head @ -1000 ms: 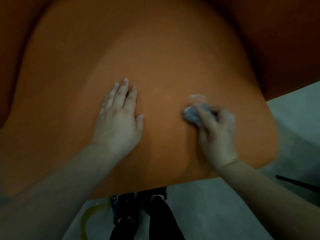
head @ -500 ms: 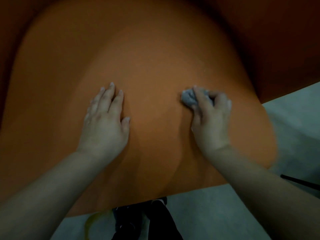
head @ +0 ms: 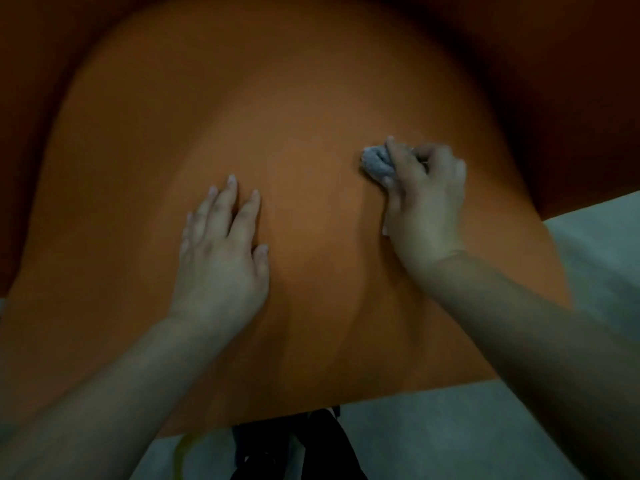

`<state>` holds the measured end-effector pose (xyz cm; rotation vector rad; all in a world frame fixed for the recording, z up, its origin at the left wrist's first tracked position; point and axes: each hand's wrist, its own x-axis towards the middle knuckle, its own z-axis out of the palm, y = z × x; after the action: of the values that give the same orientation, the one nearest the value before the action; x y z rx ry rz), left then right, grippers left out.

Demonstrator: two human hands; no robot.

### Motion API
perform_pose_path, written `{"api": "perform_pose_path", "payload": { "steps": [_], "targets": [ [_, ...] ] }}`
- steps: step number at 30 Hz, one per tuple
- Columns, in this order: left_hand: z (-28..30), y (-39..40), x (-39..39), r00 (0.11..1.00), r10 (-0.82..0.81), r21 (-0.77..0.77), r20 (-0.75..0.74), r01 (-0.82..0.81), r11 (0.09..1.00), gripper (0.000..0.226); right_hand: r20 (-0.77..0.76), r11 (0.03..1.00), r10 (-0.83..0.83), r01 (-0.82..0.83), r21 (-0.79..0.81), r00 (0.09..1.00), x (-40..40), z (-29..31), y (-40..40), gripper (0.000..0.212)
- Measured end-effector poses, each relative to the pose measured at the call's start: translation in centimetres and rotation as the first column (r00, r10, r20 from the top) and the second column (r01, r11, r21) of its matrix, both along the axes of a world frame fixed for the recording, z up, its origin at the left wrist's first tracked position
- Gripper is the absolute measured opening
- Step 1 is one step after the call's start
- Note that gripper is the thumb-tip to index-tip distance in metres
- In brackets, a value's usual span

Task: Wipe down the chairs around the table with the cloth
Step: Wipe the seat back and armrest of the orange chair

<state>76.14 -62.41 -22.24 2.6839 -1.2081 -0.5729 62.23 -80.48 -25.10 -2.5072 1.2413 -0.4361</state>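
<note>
Bare orange seat (head: pixel 311 116) lay beyond both hands; strip between left hand (head: pixel 221 258) and right hand (head: pixel 426 202) unobstructed.

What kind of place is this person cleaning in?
Hard to say for sure: probably an indoor dining or seating area. All that shows is a smooth orange chair seat, a pale hard floor, and a balled-up cloth that the right hand presses on the seat.

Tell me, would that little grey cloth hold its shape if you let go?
Probably not. The cloth sits scrunched into a wad in the right hand, so it looks soft and floppy. Being so small, it is likely light and would slide easily over the smooth orange chair seat.
</note>
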Motion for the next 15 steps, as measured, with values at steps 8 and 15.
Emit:
{"api": "perform_pose_path", "payload": {
  "steps": [8, 15],
  "targets": [
    [-0.9, -1.3, 0.2, 0.999, -0.028, -0.009, -0.033, 0.028, 1.000, 0.067, 0.043, 0.999, 0.046, -0.045, -0.023, 0.998, -4.1, 0.5, -0.3, 0.047],
    [-1.6, -1.7, -0.2, 0.999, -0.009, -0.034, -0.038, 0.008, 0.999, 0.067, 0.026, 0.990, -0.138, 0.138, 0.033, 0.990, 1.2, 0.4, -5.6, 0.043]
  ]
}}
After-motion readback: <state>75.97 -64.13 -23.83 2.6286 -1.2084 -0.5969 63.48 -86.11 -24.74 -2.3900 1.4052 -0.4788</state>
